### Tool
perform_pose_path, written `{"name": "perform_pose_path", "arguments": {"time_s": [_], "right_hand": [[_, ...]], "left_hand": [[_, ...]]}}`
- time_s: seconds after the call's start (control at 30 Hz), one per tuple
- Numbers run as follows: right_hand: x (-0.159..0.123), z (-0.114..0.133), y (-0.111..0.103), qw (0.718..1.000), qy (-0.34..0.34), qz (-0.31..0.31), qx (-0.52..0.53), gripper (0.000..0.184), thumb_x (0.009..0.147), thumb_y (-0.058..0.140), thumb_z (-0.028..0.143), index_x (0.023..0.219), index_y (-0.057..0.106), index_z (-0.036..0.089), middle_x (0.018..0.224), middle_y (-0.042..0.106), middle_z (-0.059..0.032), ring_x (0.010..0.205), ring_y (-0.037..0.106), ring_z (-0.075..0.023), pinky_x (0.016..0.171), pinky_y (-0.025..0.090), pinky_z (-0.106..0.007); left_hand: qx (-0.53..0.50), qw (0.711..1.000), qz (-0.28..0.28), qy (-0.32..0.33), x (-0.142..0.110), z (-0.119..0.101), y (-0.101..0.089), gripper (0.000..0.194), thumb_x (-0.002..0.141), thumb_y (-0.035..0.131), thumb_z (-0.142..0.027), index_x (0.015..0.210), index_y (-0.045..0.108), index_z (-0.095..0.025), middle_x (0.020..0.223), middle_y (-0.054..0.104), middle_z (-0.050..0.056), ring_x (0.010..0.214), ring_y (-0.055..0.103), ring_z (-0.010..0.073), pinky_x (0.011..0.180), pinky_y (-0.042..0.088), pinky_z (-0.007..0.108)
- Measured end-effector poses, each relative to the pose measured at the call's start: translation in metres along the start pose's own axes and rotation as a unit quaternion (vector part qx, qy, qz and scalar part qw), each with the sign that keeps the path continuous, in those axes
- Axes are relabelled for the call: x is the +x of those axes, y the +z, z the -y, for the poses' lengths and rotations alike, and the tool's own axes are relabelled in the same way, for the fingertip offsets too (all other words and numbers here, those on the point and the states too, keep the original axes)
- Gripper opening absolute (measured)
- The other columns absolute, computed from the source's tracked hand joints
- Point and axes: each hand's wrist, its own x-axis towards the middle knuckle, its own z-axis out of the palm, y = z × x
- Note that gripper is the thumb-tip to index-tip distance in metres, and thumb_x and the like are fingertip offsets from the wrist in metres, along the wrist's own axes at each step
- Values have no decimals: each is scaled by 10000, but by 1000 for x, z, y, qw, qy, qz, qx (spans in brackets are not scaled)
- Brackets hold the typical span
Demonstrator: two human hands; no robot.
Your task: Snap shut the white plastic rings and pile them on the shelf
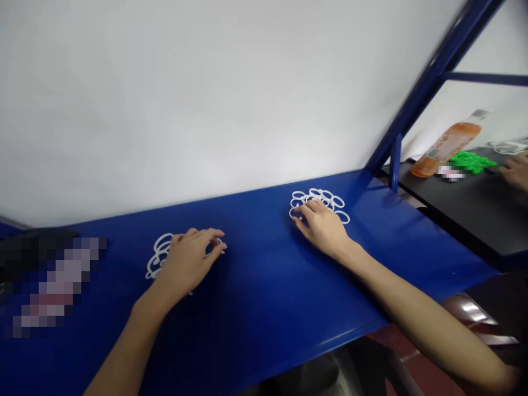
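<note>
My left hand (185,261) is over a loose cluster of white rings (163,242) on the blue table. Its fingers are bent and its thumb stands apart from the index finger. Part of a white ring shows in that gap, and the palm hides more of the cluster. Farther right, my right hand (324,225) rests at the near side of a second group of joined white rings (338,202). The thumb and fingers are apart there, with the fingertips over the rings. What lies under them is partly hidden.
A white wall rises behind the blue tabletop (256,297). A blue metal frame post (429,82) stands at the right. Beyond it, a black table (462,209) holds an orange drink bottle (449,144), green pieces (472,162) and another person's hand (517,171). Dark material (41,242) lies far left.
</note>
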Motion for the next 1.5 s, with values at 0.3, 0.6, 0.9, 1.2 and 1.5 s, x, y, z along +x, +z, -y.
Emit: {"name": "perform_pose_path", "arguments": {"time_s": [0.3,0.6,0.9,1.2,1.5], "right_hand": [[-3,3,6,995,-81,-22,57,214,988,536,289,1066,673,144,949,676,-101,884,578,-236,672,472,-323],[-7,22,5,971,-166,33,168,285,1011,507,313,1184,641,129,1032,675,-118,945,607,-242,827,528,-382],[-12,39,17,911,-279,105,284,265,1048,433,306,1056,646,148,1011,671,-95,919,631,-191,849,518,-334],[-9,29,11,926,-208,110,296,231,1024,500,298,1139,649,165,1055,657,-79,905,658,-173,808,546,-306],[-14,41,6,911,-213,113,333,194,989,554,305,1138,558,180,1118,631,-86,972,645,-185,844,554,-336]], "left_hand": [[18,997,69,44,-5,13,1,445,855,603,-496,1246,636,-287,1204,696,63,1155,564,313,989,411,488],[-92,993,-2,73,-5,-16,2,248,953,525,-406,1098,701,-308,1066,725,11,1018,626,219,934,469,402],[-236,966,49,96,-15,-53,13,178,883,653,-390,1040,716,-334,934,741,-53,841,686,144,715,529,246],[-111,988,-11,107,-10,-33,28,195,937,562,-367,1065,704,-330,915,703,-6,876,648,205,835,514,363],[-229,969,-9,97,-13,-51,24,131,880,644,-337,995,682,-287,895,731,-30,815,700,158,756,557,283]]}}
